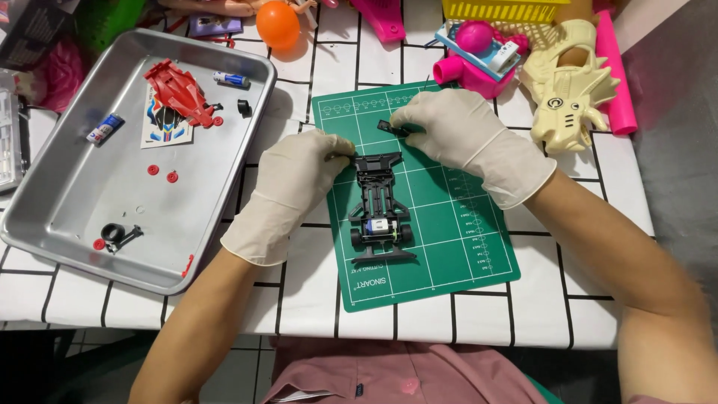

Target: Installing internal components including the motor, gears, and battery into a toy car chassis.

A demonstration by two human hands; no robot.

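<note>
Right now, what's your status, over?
Left hand steadies black toy car chassis on green cutting mat. Right hand pinches small black part. Nothing blocking.

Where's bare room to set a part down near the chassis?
Free: right half of the green cutting mat beside the black chassis; middle of the metal tray between the red car body and black ring. Crowded: table's far edge, around the orange ball and cream dinosaur toy.
</note>
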